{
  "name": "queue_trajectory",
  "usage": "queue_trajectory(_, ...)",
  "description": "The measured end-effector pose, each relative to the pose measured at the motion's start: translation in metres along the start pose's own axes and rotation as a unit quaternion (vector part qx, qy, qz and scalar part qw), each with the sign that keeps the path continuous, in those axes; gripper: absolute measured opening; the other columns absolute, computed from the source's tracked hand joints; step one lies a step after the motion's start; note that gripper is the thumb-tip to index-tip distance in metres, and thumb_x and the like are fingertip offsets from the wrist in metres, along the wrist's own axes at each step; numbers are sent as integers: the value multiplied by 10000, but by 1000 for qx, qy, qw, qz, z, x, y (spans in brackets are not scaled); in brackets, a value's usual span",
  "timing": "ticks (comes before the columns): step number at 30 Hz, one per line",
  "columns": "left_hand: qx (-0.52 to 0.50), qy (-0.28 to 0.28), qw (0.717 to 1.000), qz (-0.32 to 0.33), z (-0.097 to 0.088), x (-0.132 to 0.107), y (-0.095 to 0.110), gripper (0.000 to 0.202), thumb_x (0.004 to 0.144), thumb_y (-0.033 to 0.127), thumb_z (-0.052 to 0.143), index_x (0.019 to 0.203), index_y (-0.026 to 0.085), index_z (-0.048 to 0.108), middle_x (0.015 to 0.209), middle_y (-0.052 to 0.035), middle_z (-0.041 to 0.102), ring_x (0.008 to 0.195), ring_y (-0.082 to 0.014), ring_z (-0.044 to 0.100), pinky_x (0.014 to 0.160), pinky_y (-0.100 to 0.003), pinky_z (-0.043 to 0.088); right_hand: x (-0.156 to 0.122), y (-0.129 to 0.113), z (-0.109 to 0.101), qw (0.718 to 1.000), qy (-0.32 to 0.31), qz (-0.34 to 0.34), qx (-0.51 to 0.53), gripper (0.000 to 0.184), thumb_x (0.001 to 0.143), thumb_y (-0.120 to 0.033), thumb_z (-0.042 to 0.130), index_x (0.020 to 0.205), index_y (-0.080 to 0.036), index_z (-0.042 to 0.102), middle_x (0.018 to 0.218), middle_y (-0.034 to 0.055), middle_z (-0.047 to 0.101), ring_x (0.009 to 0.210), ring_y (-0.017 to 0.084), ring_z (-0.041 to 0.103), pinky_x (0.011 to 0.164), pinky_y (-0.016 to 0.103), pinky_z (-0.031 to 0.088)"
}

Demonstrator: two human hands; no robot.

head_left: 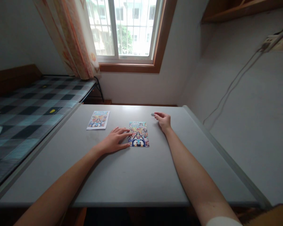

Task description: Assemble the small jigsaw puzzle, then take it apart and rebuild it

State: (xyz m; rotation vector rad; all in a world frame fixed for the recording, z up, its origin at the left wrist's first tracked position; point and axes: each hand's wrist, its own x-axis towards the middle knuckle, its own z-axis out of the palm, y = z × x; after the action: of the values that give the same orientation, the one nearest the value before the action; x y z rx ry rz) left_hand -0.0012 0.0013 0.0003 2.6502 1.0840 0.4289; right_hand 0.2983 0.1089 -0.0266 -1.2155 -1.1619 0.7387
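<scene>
A colourful jigsaw puzzle (139, 134) lies flat in the middle of the grey table (132, 175). My left hand (115, 140) rests flat on the table, fingers stretched out, fingertips touching the puzzle's left edge. My right hand (163, 120) is further back and to the right of the puzzle, its fingers pinched on a small puzzle piece (152, 114) that lies on or just above the tabletop. A printed picture card (98, 120) with the same kind of colourful image lies to the left of the puzzle, apart from both hands.
A bed with a checked blue cover (25, 113) runs along the table's left side. The white wall (250, 110) stands along the right edge, with a cable hanging from a socket (277, 42). A window (126, 29) and a curtain (73, 37) are behind the table.
</scene>
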Motion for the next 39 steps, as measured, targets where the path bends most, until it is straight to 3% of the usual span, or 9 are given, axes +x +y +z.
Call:
queue_trajectory(8,-3,1,1000,1,0,0,0,520,876,535,514,1360,349,475,1379,-48,489,1289,-264,415,1134,-494,211,-3,-1,2,997,-12,-21,-72,298,669,-327,580,849,-137,721,807,77,725,723,184,664,657,290,514)
queue_trajectory(17,-4,4,1000,4,0,1,0,519,874,526,522,1357,343,479,1374,-49,495,1278,-264,426,1126,-490,231,-12,-10,16,996,-57,-44,-45,262,690,-318,585,847,-151,713,943,88,703,708,158,666,672,295,544)
queue_trajectory(24,0,6,1000,7,0,1,-1,516,877,534,511,1358,350,475,1379,-41,491,1274,-262,428,1116,-473,243,-13,-12,17,998,-60,3,-5,262,674,-315,624,858,-145,701,813,78,711,694,178,679,638,297,552)
queue_trajectory(33,2,3,1000,4,1,0,-1,521,882,538,502,1363,341,468,1388,-46,484,1287,-254,417,1126,-482,227,-13,-13,16,998,-59,-21,-21,286,666,-303,600,874,-133,699,819,71,704,658,162,655,614,289,521)
queue_trajectory(39,-1,-2,1000,2,0,0,-1,520,881,534,504,1365,347,465,1389,-44,480,1290,-258,413,1134,-492,215,-19,-20,22,982,-162,-57,-78,264,694,-307,604,878,-161,725,843,59,719,751,163,646,689,280,498)
